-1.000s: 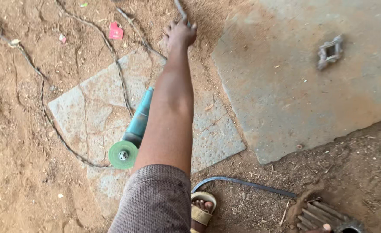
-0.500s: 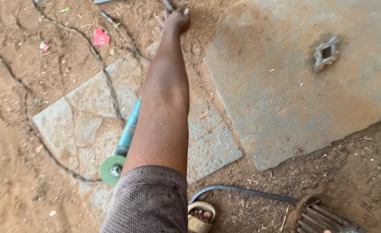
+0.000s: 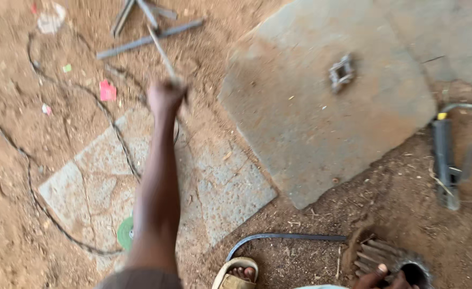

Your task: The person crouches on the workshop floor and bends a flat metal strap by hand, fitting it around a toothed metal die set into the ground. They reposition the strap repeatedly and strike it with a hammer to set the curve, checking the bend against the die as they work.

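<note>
1. Gripping a thin metal rod point(image 3: 161, 51) with my left hand point(image 3: 166, 96), arm stretched to the far side; the grip is closed around the rod's near end. The frame is blurry here, so I can't make out the finger detail.
2. The rod runs from my fist up toward the pile of grey metal bars point(image 3: 139, 27) lying on the dirt far left. Its far tip seems to be among them, but I can't tell if it touches.
3. I'd judge a firm wrap low on the rod is best, wrist straight, so the long end doesn't whip or snag the bars.
4. Watch the black cable point(image 3: 113, 134), which snakes just left of my arm across the small stone slab point(image 3: 230, 187). The rod should stay clear of it.
5. The angle grinder's green disc point(image 3: 125, 233) sits near, beside my forearm; I should avoid bumping it with my elbow.
6. My right hand point(image 3: 380, 275) is at the near right edge, fingertips on a rusty ribbed part point(image 3: 375, 254). I can't tell its grip.
7. The large slab point(image 3: 327, 134) with the square metal piece point(image 3: 342, 72) lies right, well apart from the rod.
</note>
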`<state>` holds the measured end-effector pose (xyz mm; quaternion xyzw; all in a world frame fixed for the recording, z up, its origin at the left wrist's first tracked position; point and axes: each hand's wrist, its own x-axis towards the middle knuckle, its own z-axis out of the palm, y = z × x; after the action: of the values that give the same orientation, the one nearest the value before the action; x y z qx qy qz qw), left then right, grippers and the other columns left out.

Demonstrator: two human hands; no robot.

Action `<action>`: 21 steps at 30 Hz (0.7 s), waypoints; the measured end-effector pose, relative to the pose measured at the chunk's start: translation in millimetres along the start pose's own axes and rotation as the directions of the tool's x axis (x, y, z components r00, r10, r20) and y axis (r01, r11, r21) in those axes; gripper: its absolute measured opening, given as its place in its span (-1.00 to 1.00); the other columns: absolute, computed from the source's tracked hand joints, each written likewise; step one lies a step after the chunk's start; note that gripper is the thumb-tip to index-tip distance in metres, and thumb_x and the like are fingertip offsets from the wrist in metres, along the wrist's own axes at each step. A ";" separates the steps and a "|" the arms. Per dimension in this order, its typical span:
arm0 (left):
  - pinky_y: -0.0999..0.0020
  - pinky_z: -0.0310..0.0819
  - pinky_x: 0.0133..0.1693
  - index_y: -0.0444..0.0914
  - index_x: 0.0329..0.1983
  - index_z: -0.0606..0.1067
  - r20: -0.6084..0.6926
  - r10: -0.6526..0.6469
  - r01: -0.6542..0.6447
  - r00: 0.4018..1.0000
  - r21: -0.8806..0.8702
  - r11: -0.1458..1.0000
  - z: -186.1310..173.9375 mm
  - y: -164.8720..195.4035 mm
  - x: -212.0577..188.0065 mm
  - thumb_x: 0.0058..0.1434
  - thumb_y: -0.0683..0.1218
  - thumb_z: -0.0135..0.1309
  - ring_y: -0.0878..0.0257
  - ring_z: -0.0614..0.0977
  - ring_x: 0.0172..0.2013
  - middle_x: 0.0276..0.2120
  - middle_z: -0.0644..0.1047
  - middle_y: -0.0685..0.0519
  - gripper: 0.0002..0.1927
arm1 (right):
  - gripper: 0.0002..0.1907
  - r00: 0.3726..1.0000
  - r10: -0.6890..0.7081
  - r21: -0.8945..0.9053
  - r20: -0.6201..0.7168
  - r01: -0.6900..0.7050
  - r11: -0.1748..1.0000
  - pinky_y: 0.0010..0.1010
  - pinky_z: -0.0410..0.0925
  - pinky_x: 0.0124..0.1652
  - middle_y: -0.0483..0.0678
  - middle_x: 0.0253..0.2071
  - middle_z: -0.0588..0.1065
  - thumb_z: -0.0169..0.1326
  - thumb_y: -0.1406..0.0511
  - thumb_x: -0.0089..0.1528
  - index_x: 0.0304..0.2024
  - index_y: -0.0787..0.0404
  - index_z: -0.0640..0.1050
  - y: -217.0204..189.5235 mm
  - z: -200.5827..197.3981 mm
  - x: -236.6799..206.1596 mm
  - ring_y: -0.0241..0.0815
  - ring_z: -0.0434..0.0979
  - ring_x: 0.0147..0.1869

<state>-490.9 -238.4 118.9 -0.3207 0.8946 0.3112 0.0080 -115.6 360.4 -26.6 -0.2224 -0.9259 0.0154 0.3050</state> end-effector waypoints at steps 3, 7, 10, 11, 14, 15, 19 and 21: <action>0.30 0.59 -0.42 -0.19 -0.52 0.52 -0.006 0.033 -0.032 0.999 0.069 0.997 -1.7 -34.6 -102.9 0.13 0.17 0.35 0.35 0.56 -0.66 -0.67 0.54 0.07 -0.61 | -0.45 0.999 0.048 0.043 -0.011 -0.048 0.998 0.14 0.27 0.28 0.29 -0.08 0.44 -0.01 -0.03 0.52 -0.07 0.39 0.51 -4.2 -8.3 -2.7 0.28 0.35 0.27; 0.26 0.67 -0.39 -0.29 -0.08 0.49 0.295 -0.199 0.223 0.935 -0.052 0.973 0.1 -89.3 -231.3 0.12 -0.08 0.31 0.22 0.69 -0.52 -0.40 0.68 -0.08 -0.64 | -0.52 0.995 0.088 0.017 0.037 -0.089 0.996 0.12 0.23 0.30 0.23 -0.05 0.47 -0.02 -0.01 0.48 -0.09 0.31 0.52 -13.3 -22.8 -5.3 0.21 0.33 0.28; 0.15 0.68 -0.39 -0.27 0.00 0.51 0.447 -0.295 0.351 0.844 -0.045 0.935 1.6 -139.1 -291.7 0.14 -0.10 0.26 0.15 0.71 -0.48 -0.40 0.68 -0.15 -0.63 | -0.61 0.991 0.121 -0.013 0.052 -0.120 0.993 0.19 0.17 0.29 0.17 -0.02 0.51 0.05 0.03 0.47 -0.09 0.24 0.55 -16.9 -29.6 -0.5 0.18 0.32 0.35; 0.11 0.69 -0.39 -0.27 0.01 0.55 0.484 -0.327 0.390 0.811 -0.032 0.920 5.3 -153.9 -303.8 0.16 -0.09 0.23 0.13 0.71 -0.47 -0.40 0.67 -0.16 -0.65 | -0.63 0.989 0.138 -0.014 0.052 -0.137 0.990 0.23 0.14 0.28 0.15 -0.01 0.51 0.08 0.04 0.47 -0.10 0.23 0.55 -18.0 -31.0 2.3 0.18 0.32 0.38; 0.12 0.62 -0.23 -0.21 -0.03 0.64 0.331 -0.279 0.184 0.901 0.290 0.939 6.6 -201.2 -342.8 0.18 -0.02 0.17 0.09 0.73 -0.37 -0.36 0.72 -0.13 -0.68 | -0.63 0.981 0.169 0.061 0.093 -0.175 0.983 0.41 0.07 0.27 0.13 0.03 0.53 0.14 0.05 0.42 -0.06 0.23 0.57 -21.0 -37.6 10.5 0.16 0.26 0.41; 0.09 0.61 -0.18 -0.21 -0.08 0.66 0.267 -0.206 0.117 0.941 0.314 0.942 6.7 -211.8 -354.2 0.18 -0.02 0.14 0.03 0.72 -0.31 -0.33 0.70 -0.16 -0.71 | -0.62 0.976 0.179 0.103 0.127 -0.192 0.976 0.41 0.09 0.27 0.15 0.05 0.51 0.14 0.06 0.41 -0.04 0.25 0.56 -21.6 -41.0 13.7 0.19 0.23 0.43; -0.01 0.58 -0.07 -0.26 -0.18 0.69 0.128 -0.094 0.042 0.987 0.360 0.932 -31.4 -239.3 -410.5 0.21 0.00 0.08 -0.12 0.68 -0.13 -0.20 0.66 -0.23 -0.70 | -0.58 0.922 0.234 0.133 0.308 -0.286 0.949 0.53 0.02 0.17 0.20 0.12 0.50 0.22 0.08 0.30 -0.01 0.28 0.58 -28.6 -59.5 29.0 0.24 0.14 0.45; -0.06 0.58 -0.06 -0.29 -0.17 0.67 0.133 -0.129 0.076 0.983 0.347 0.935 -64.7 -238.6 -432.0 0.24 0.04 0.07 -0.13 0.67 -0.07 -0.15 0.65 -0.25 -0.67 | -0.53 0.882 0.263 0.118 0.391 -0.332 0.936 0.50 0.02 0.15 0.22 0.16 0.49 0.25 0.08 0.26 0.02 0.31 0.58 -31.5 -72.5 37.7 0.25 0.10 0.45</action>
<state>2.3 -172.4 131.9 -0.3359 0.9136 0.1746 0.1484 -113.7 340.2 58.6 -0.3267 -0.9158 0.1881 0.1385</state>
